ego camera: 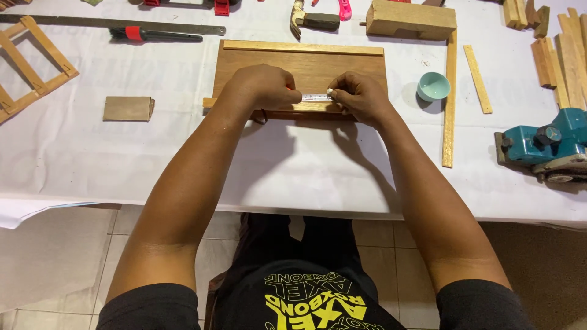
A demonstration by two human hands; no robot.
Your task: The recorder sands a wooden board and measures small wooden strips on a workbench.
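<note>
Both hands sit on the wooden board (pixel 304 67), at its near edge. The left hand (pixel 264 87) is curled shut over a tape measure's body; the right hand (pixel 361 96) pinches the tape's (pixel 316 96) free end. The tape runs left-right between the fingertips, along the near edge strip (pixel 306 107).

A white tabletop (pixel 306 177) is seen under a brown wooden board (pixel 304 64). A white measuring tape (pixel 316 96) is marked with dark ticks. A small bowl (pixel 433 86) is coloured pale teal, an electric planer (pixel 544 145) darker teal.
</note>
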